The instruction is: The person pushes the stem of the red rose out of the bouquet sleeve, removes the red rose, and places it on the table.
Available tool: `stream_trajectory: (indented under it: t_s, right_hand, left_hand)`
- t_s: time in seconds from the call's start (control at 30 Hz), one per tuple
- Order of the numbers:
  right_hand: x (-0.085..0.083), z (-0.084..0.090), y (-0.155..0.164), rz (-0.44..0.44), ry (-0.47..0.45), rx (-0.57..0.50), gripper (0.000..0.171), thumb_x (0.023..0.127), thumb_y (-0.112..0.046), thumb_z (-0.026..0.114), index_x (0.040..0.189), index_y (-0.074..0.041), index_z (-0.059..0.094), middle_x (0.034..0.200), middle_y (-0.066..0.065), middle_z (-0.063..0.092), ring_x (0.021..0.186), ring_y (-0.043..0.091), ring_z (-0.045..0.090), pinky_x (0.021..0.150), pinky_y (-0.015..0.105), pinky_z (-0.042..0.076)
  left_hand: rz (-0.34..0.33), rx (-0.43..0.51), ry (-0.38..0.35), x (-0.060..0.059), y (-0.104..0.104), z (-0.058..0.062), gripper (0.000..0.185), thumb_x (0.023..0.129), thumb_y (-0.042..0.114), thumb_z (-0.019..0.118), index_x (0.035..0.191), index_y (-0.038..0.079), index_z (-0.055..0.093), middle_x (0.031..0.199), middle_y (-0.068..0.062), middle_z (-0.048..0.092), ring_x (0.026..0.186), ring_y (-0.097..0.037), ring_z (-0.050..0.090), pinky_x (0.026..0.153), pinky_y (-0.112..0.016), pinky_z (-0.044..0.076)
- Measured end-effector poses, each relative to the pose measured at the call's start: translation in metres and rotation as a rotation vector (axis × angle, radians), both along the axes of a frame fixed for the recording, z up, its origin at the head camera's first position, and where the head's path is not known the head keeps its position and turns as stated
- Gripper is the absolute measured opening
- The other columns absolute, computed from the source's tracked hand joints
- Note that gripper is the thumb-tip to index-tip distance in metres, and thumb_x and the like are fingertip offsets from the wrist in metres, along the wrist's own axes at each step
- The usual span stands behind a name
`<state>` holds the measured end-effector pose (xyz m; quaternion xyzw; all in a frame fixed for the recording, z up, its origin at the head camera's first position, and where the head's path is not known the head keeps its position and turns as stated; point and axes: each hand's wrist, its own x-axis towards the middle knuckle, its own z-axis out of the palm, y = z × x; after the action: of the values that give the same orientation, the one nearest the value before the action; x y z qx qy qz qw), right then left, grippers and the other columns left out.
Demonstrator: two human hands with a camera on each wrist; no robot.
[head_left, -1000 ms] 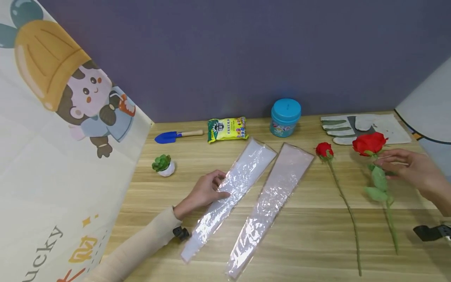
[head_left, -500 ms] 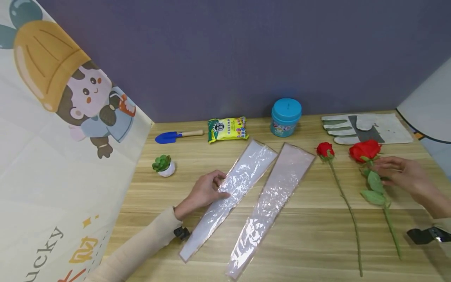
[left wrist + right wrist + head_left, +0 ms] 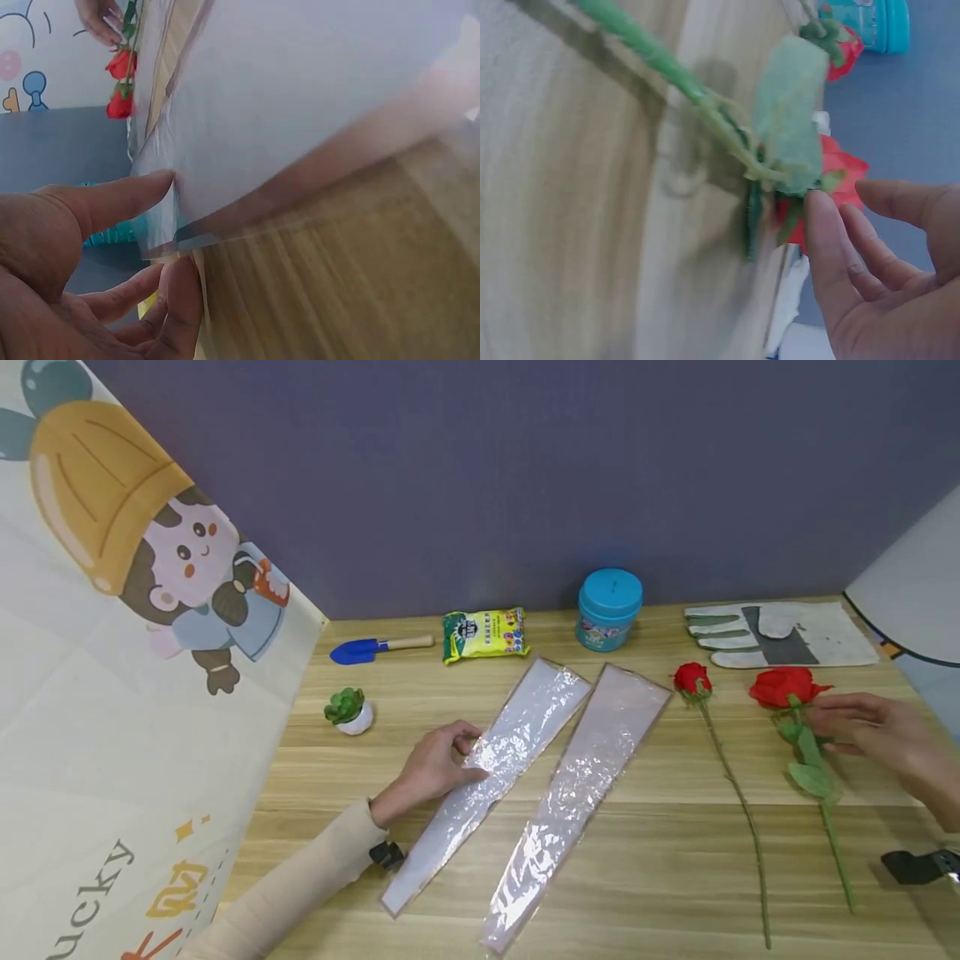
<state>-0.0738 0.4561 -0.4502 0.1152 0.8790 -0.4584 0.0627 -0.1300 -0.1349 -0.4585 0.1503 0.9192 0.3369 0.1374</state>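
In the head view my left hand (image 3: 438, 768) holds the long edge of a clear, shiny flower sleeve (image 3: 487, 781). Its thumb lies on top of the plastic, while the curled fingers sit at the edge in the left wrist view. Beside it lies a second flower sleeve (image 3: 577, 802), pinkish. At the right, my right hand (image 3: 873, 735) holds a large red rose (image 3: 786, 687) just below the bloom. The right wrist view shows its fingertips by the sepals, green stem (image 3: 675, 71) and leaf. A smaller rose (image 3: 692, 678) lies left of it, untouched.
Along the wall are a blue trowel (image 3: 356, 651), a yellow-green packet (image 3: 486, 635), a blue tub (image 3: 609, 610) and a pair of work gloves (image 3: 840, 631). A small potted succulent (image 3: 348, 710) stands at the left. A grey wall (image 3: 487, 485) closes the back.
The large rose shifted left with my right hand, then back right, its bloom turning and sinking slightly. My left hand stays nearly still; the lower end of its sleeve moved a little left.
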Motion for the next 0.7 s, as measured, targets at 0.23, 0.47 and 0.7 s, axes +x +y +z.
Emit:
stream_trajectory:
  t_s: [0.23, 0.47, 0.7]
  right_hand:
    - [-0.001, 0.017, -0.019, 0.036, 0.061, 0.162, 0.045, 0.109, -0.030, 0.053, 0.138, 0.004, 0.051, 0.098, -0.050, 0.042, 0.080, -0.024, 0.053, 0.062, 0.017, 0.059]
    - [-0.009, 0.041, -0.060, 0.123, 0.099, 0.227, 0.051, 0.105, -0.036, 0.061, 0.141, 0.000, 0.054, 0.120, -0.016, 0.058, 0.079, -0.020, 0.056, 0.061, 0.024, 0.059]
    - [-0.014, 0.056, -0.111, 0.238, 0.300, 0.373, 0.035, 0.099, -0.028, 0.072, 0.127, -0.007, 0.069, 0.124, 0.023, 0.070, 0.084, -0.021, 0.054, 0.062, 0.016, 0.051]
  left_hand:
    - [0.049, -0.018, -0.025, -0.003, -0.002, 0.008, 0.062, 0.075, 0.022, 0.094, 0.130, 0.015, 0.066, 0.101, -0.001, 0.070, 0.092, -0.017, 0.063, 0.088, -0.037, 0.056]
    - [0.049, -0.018, 0.062, -0.005, -0.006, 0.016, 0.060, 0.079, 0.021, 0.091, 0.132, 0.010, 0.064, 0.103, -0.006, 0.071, 0.088, -0.021, 0.065, 0.079, -0.034, 0.056]
    - [-0.086, 0.078, 0.256, -0.008, -0.005, 0.016, 0.054, 0.087, 0.020, 0.085, 0.134, 0.006, 0.063, 0.120, -0.014, 0.070, 0.094, -0.028, 0.069, 0.081, -0.040, 0.062]
